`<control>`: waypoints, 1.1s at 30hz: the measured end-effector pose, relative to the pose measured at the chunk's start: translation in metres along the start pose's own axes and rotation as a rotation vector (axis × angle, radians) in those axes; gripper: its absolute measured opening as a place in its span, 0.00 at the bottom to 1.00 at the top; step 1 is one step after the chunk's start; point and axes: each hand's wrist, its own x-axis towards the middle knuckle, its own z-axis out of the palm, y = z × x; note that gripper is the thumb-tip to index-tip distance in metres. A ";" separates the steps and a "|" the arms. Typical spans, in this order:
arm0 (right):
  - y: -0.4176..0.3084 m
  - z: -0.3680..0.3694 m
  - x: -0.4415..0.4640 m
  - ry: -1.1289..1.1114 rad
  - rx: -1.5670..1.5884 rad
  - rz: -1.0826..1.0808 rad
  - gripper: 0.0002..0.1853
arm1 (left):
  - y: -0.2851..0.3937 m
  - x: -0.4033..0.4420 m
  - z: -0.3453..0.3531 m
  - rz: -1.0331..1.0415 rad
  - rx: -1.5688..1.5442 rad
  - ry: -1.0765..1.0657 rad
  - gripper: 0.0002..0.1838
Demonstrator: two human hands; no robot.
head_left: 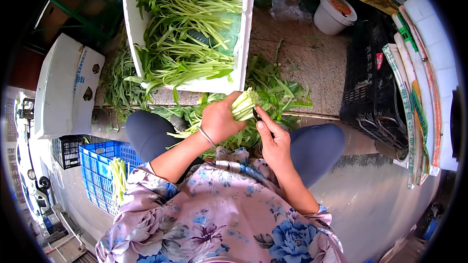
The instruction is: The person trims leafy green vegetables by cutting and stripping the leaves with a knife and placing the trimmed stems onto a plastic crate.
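Starting over on the left, 1 white box stands upright, and nearer sits the blue crate, with a sheaf of pale green stems leaning at its right side. Across to the far middle, the foam box holds a broad spread of leafy stalks, some drooping over its near edge.

And here's the action, just this side of the foam box, between the knees! The left hand has its fingers wrapped firmly around 1 bunch of stalks, pale ends up and angled right. In comes the right hand, thumb and index finger pinching a small dark tool right by those ends; most of it is hidden, so its exact kind I can't tell. Looks like close work on the ends, a trimming or tidying step, with the 2 hands nearly meeting. Any stroke from here calls for a firm left hold, the ends level and both thumbs clear of the tool.

Around and below the bunch, loose greens lie heaped. Far right, 1 white tub; nearer, the black crate closes the line.
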 end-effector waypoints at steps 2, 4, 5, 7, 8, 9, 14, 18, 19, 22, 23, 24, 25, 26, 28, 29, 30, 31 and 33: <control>0.006 0.007 0.003 0.104 0.017 -0.089 0.16 | 0.000 0.002 0.003 -0.009 0.041 0.002 0.29; 0.007 0.015 0.007 0.200 0.027 -0.128 0.16 | 0.005 0.005 0.002 -0.025 0.029 -0.006 0.27; 0.011 0.014 0.007 0.193 0.109 0.074 0.16 | 0.009 0.006 -0.002 -0.039 0.008 0.002 0.26; 0.011 0.019 0.013 0.248 0.061 -0.053 0.17 | 0.005 0.009 0.001 -0.015 -0.052 0.086 0.22; -0.001 0.021 0.014 0.262 -0.002 -0.068 0.17 | 0.006 0.012 -0.003 0.004 -0.035 0.101 0.23; -0.001 0.022 0.019 0.272 0.004 -0.178 0.17 | 0.012 0.011 -0.017 0.002 -0.027 0.086 0.24; -0.030 0.006 0.064 0.508 -0.234 -0.420 0.18 | -0.004 0.000 -0.079 0.079 0.156 0.475 0.25; -0.050 0.021 0.080 0.411 -0.100 -0.241 0.19 | -0.042 -0.064 -0.175 -0.012 0.463 0.755 0.20; -0.045 0.030 0.080 0.283 -0.069 -0.181 0.19 | -0.056 -0.085 -0.198 -0.139 0.497 0.681 0.22; -0.025 0.055 0.080 0.125 0.021 0.015 0.18 | -0.128 -0.144 -0.241 -0.596 0.604 0.529 0.24; -0.024 0.066 0.073 0.142 0.030 0.069 0.18 | -0.157 -0.169 -0.247 -0.705 0.617 0.515 0.24; -0.020 0.071 0.071 0.130 0.024 0.070 0.18 | -0.186 -0.193 -0.251 -0.821 0.610 0.463 0.24; -0.015 0.074 0.069 0.108 0.005 0.085 0.18 | -0.217 -0.217 -0.251 -0.932 0.590 0.441 0.23; -0.013 0.077 0.069 0.092 -0.013 0.101 0.18 | -0.249 -0.238 -0.250 -1.017 0.564 0.400 0.24; -0.014 0.083 0.069 0.057 -0.049 0.102 0.18 | -0.286 -0.273 -0.239 -1.113 0.439 0.308 0.27; -0.017 0.085 0.070 0.026 -0.075 0.104 0.19 | -0.299 -0.285 -0.236 -1.115 0.349 0.257 0.28; -0.023 0.085 0.071 0.028 -0.016 0.134 0.20 | -0.324 -0.300 -0.225 -1.031 0.258 0.248 0.33; -0.022 0.079 0.077 0.016 0.018 0.096 0.20 | -0.349 -0.312 -0.209 -1.004 0.180 0.322 0.38; -0.014 0.060 0.099 0.111 -0.014 -0.035 0.18 | -0.374 -0.321 -0.199 -0.937 -0.006 0.241 0.45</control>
